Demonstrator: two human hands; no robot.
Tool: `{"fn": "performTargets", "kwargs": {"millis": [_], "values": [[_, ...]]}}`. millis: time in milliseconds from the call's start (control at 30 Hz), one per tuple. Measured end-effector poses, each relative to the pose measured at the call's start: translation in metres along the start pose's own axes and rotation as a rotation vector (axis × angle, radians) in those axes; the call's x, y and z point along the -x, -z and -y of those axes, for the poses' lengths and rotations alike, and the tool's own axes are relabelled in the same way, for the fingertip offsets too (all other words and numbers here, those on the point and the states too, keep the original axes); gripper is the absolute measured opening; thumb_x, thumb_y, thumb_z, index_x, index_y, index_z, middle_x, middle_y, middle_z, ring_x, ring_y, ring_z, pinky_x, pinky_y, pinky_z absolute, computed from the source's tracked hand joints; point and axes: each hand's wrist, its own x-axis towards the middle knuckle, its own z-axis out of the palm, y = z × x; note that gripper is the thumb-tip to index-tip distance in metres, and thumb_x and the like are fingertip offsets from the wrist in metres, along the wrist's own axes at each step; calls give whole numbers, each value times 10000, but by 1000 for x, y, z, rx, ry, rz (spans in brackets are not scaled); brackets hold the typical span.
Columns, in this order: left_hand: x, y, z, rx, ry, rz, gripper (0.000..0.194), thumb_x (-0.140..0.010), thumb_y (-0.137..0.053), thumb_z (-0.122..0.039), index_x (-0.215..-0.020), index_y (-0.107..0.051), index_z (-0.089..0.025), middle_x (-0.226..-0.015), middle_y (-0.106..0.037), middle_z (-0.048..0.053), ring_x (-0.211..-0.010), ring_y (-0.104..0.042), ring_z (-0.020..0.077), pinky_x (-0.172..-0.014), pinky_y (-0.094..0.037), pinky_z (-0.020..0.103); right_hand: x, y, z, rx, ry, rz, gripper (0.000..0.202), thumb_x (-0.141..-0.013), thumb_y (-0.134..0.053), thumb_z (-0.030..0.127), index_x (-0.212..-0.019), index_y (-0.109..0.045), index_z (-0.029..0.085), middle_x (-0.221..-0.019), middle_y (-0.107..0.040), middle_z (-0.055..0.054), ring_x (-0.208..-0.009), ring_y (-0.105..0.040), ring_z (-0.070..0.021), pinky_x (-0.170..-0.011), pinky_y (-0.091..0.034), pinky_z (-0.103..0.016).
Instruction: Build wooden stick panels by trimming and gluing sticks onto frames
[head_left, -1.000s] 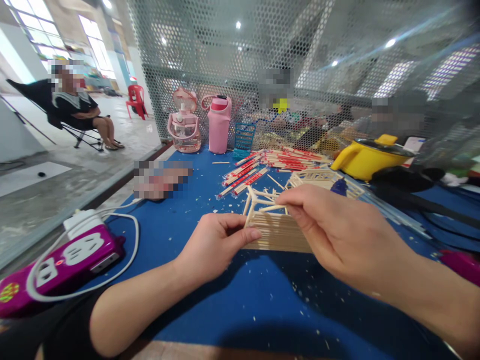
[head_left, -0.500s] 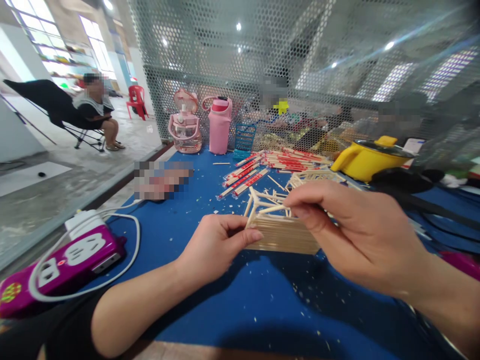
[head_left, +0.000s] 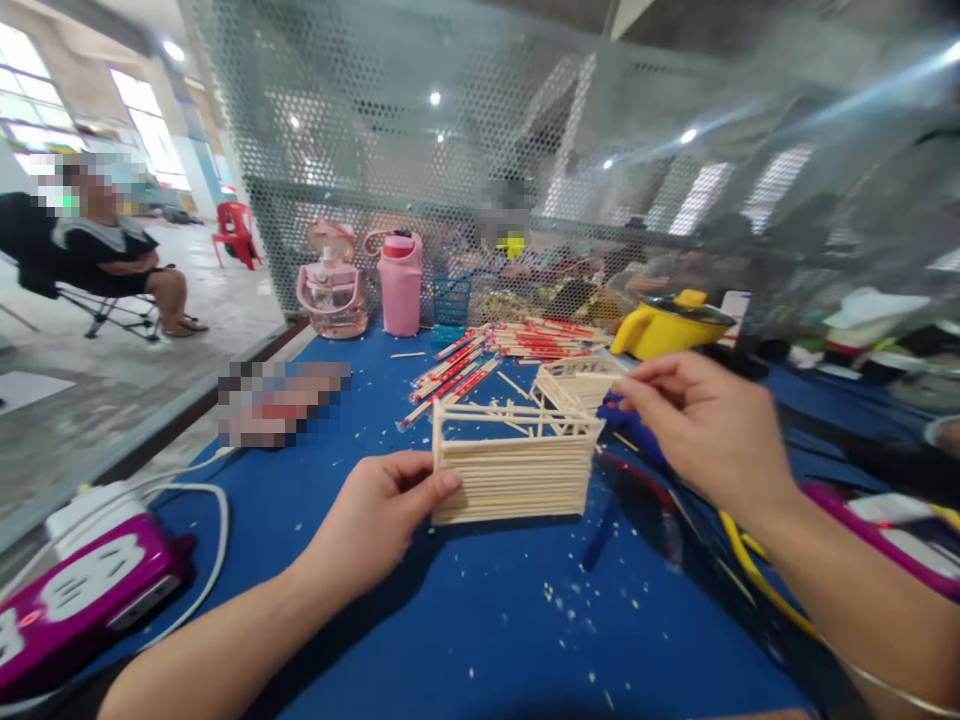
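Note:
My left hand [head_left: 397, 505] grips the left end of a small box-shaped frame of wooden sticks [head_left: 514, 480], thumb on its near wall. Stacked sticks form that wall, with open rails above it. My right hand [head_left: 697, 430] is raised beyond the frame's right end, apart from it, thumb and forefinger pinched. A pale wooden stick [head_left: 596, 380] shows at those fingertips, overlapping the view of a second stick frame [head_left: 551, 380] behind. Loose short sticks [head_left: 517, 415] lie between the two frames. Under the right hand is a partly hidden blue tool [head_left: 637, 430].
Chopsticks in red-printed wrappers [head_left: 457, 375] lie at the back. Behind them stand a pink bottle [head_left: 401, 285], a clear pink jug [head_left: 334, 295] and a yellow pot [head_left: 667, 330]. A purple power strip [head_left: 112, 580] with a white cable is at left. A person sits beyond.
My right hand has moved right, away from the near frame's top rail. My left hand still holds the frame, now turned more squarely toward me. The whole view has shifted.

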Motion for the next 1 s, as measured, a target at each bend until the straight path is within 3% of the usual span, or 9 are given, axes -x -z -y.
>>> {"fn": "performTargets", "kwargs": {"millis": [133, 267, 333, 400, 533, 667, 833, 1000], "values": [[-1, 2, -2, -20, -17, -48, 200, -774, -648, -367, -827, -753, -205, -583, -643, -26, -547, -504, 105, -554, -405, 203, 3, -7, -36, 192, 50, 74, 101, -797, -587, 276, -764, -639, 196, -695, -704, -15, -606, -651, -168, -592, -480, -287], [-1, 3, 0, -53, -13, -71, 214, -764, -656, -384, -748, -744, -190, -582, -644, -17, -546, -498, 106, -530, -384, 201, 6, -15, -43, 382, 187, 297, 129, -799, -554, 221, -843, -673, 199, -804, -726, -37, -704, -670, -204, -609, -492, -310], [-1, 4, 1, -52, -1, -69, 230, -770, -648, -387, -813, -751, -186, -636, -678, -1, -591, -536, 124, -560, -406, 213, 7, -13, -36, 457, 277, 331, 260, -769, -553, 177, -1005, -658, 208, -1002, -708, -61, -866, -664, -241, -674, -514, -344], [-1, 3, 1, -37, 5, -47, 267, -779, -638, -384, -917, -746, -183, -730, -715, 18, -660, -577, 146, -610, -433, 230, 8, -7, -23, 482, 359, 216, 390, -737, -553, 139, -1119, -614, 191, -1136, -648, -91, -1002, -617, -269, -771, -515, -384], [-1, 2, 2, -31, -10, -8, 294, -794, -623, -371, -993, -733, -184, -828, -737, 28, -738, -609, 164, -667, -455, 242, 21, 0, 13, 307, 584, -36, 224, -768, -587, 167, -976, -660, 130, -960, -637, -117, -920, -601, -245, -826, -497, -394], [0, 0, 4, -47, -35, -14, 274, -799, -619, -353, -986, -733, -187, -805, -733, 13, -719, -607, 151, -662, -455, 235, 37, -15, 44, 151, 882, 97, 219, -796, -607, 116, -999, -679, 151, -930, -700, -84, -810, -646, -182, -726, -537, -312], [0, -1, 7, -10, -33, 13, 284, -792, -621, -366, -966, -729, -170, -865, -733, 34, -761, -623, 179, -706, -466, 273, 38, -43, 54, 130, 865, 123, 223, -850, -539, 105, -1015, -689, 116, -1036, -716, -107, -880, -689, -209, -760, -573, -325], [1, -1, 7, -36, -44, 11, 266, -791, -614, -368, -891, -730, -151, -856, -732, 42, -781, -628, 193, -719, -467, 280, 38, -54, 52, 132, 795, 116, 229, -869, -513, 116, -1019, -686, 117, -1018, -726, -79, -881, -696, -189, -789, -572, -311]]}}
